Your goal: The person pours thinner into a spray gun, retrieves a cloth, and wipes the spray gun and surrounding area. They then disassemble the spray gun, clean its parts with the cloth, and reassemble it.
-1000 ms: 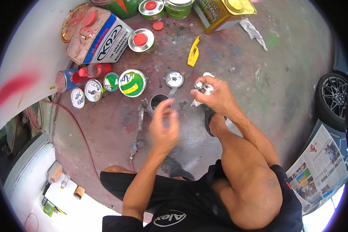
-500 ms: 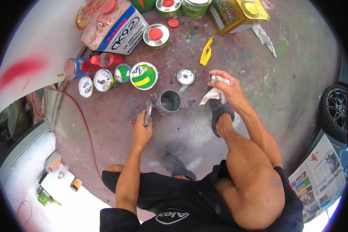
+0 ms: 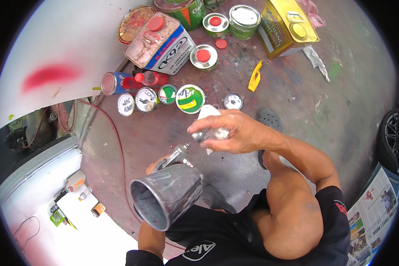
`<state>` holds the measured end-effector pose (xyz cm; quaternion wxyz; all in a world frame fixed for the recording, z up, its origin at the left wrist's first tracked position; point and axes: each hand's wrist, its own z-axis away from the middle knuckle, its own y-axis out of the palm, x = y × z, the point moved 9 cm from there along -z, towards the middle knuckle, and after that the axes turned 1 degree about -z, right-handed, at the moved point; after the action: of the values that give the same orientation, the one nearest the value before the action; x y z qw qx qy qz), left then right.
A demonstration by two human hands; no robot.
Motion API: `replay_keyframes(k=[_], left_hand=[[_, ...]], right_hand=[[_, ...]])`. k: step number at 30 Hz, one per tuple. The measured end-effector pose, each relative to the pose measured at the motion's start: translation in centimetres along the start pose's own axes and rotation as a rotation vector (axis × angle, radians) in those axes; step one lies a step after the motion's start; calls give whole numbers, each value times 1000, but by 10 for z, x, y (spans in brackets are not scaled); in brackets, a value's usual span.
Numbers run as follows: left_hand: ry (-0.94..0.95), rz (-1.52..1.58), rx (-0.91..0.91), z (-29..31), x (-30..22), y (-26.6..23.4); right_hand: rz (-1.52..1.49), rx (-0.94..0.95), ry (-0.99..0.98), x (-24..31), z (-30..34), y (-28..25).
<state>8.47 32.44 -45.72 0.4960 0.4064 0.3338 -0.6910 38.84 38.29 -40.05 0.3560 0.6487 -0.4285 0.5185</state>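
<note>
My left hand [image 3: 156,165], mostly hidden behind the cup, is closed around a spray gun [image 3: 180,155]. The gun is lifted and tilted, and its grey, paint-stained cup [image 3: 177,188] has its open mouth turned to the lower left. Just beyond the gun's front end, my right hand [image 3: 239,131] is closed on a white cloth [image 3: 207,112]. A small shiny metal piece [image 3: 200,135] shows between its fingers, close to the gun's tip but seemingly apart from it. A round grey-rimmed lid [image 3: 233,101] lies on the floor beyond my right hand.
Several paint tins, one a green-and-white tin [image 3: 190,99], stand at the far left with a large rectangular thinner can [image 3: 164,46]. A gold can [image 3: 286,33] stands far right. A yellow plastic tool [image 3: 255,76] lies on the floor. A red hose [image 3: 116,128] runs down the left.
The spray gun has come up from the floor toward me, its cup tipped over to the lower left. My right hand has moved left with the cloth, to the gun's front end.
</note>
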Motion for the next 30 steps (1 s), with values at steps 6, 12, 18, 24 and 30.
replay_keyframes(k=[6,12,18,24,30], left_hand=[[82,33,-8,-9,-31,-9],[111,44,-13,-13,-42,-10],[135,43,-12,-15,-51,-11],[150,43,-7,-16,-59,-8],[148,32,16,-15,-60,3]], right_hand=[[126,-59,-224,23,-24,21],[264,-131,-405,30,-21,24],[346,-91,-428,35,-18,20],[335,23,-310,31,-17,19],[331,52,-204,17,-18,20]])
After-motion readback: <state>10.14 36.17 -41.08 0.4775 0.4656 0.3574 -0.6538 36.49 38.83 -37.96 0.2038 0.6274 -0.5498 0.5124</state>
